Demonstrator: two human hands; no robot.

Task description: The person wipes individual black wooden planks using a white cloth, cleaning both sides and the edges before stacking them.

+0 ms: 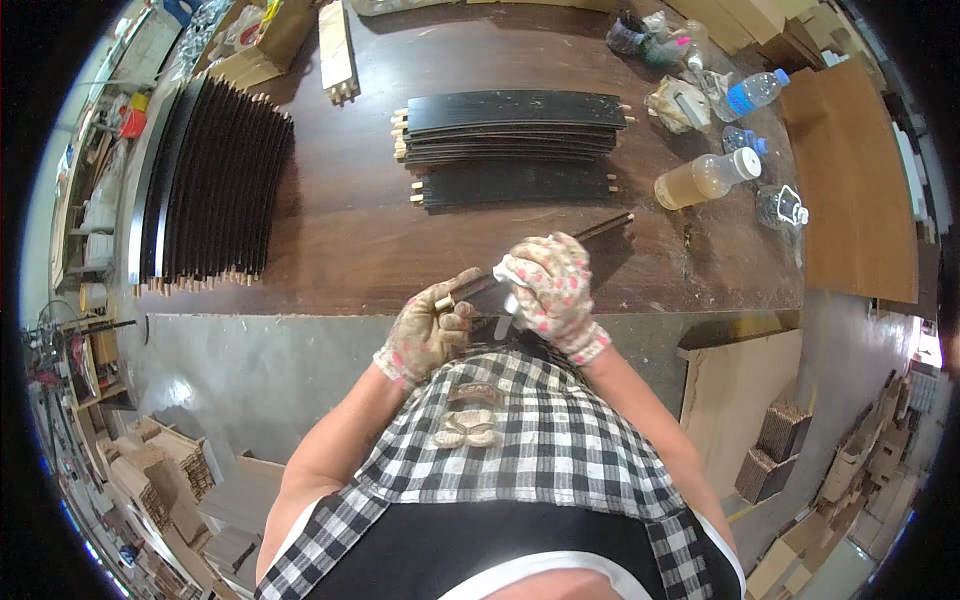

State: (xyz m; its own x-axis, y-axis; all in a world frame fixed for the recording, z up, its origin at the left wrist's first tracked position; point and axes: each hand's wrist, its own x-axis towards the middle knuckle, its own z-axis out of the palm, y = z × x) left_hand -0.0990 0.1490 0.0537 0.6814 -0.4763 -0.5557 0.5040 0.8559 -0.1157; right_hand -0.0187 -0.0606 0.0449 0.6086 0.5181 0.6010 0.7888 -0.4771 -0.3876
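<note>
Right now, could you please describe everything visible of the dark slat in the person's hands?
The dark slat looks narrow from here, like black-coated wood, with a pale peg at its left end and a small light tip at its right. It slants up to the right in the picture. The gloved left hand grips its lower end; the gloved right hand covers its middle, with something white.

No lettering, numbers or signs can be read.
</note>
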